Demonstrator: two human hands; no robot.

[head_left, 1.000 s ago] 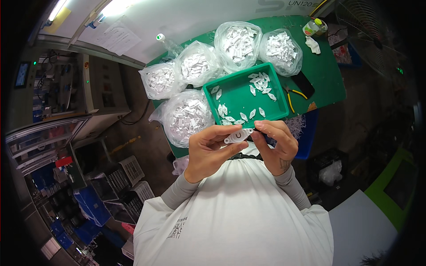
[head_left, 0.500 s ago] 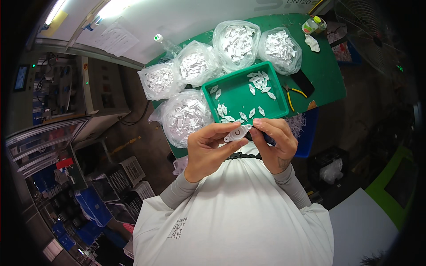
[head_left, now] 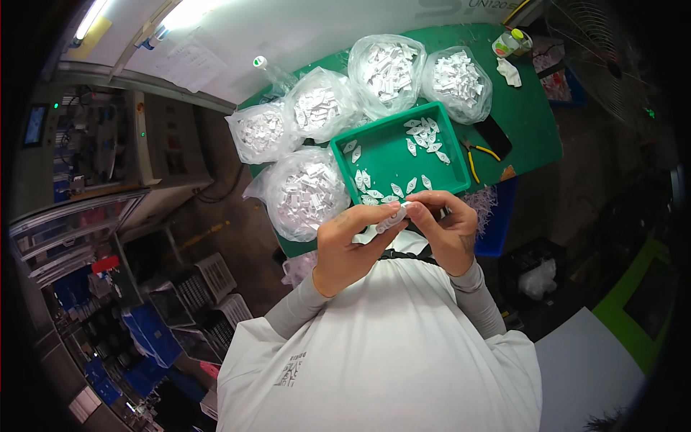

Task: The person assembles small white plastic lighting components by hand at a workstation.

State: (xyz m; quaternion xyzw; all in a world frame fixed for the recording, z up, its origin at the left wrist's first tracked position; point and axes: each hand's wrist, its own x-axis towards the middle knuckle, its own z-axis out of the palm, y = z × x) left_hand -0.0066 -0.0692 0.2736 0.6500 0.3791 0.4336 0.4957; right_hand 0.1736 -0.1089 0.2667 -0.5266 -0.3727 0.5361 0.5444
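Observation:
Between my two hands, just off the near edge of a green tray [head_left: 456,147], is a white plastic piece [head_left: 389,221], partly covered by fingers and tilted. My left hand [head_left: 350,241] pinches its lower left end between thumb and fingers. The thumb and fingertips of my right hand [head_left: 448,227] close on its upper right end. Several white diamond-shaped plastic pieces [head_left: 425,135] lie in the tray, in a cluster at the far right and scattered along the left and near sides.
Clear bags of small white parts, one at the left [head_left: 309,194] and others behind, surround the tray on the green table [head_left: 529,133]. Yellow-handled pliers [head_left: 475,158] and a black phone [head_left: 494,137] lie right of it. A bottle [head_left: 507,45] stands at the far right; a blue bin [head_left: 497,223] sits below the table.
The white piece has been turned from its broad marked face to a narrower side. My left hand has shifted slightly right, and the hands are closer together.

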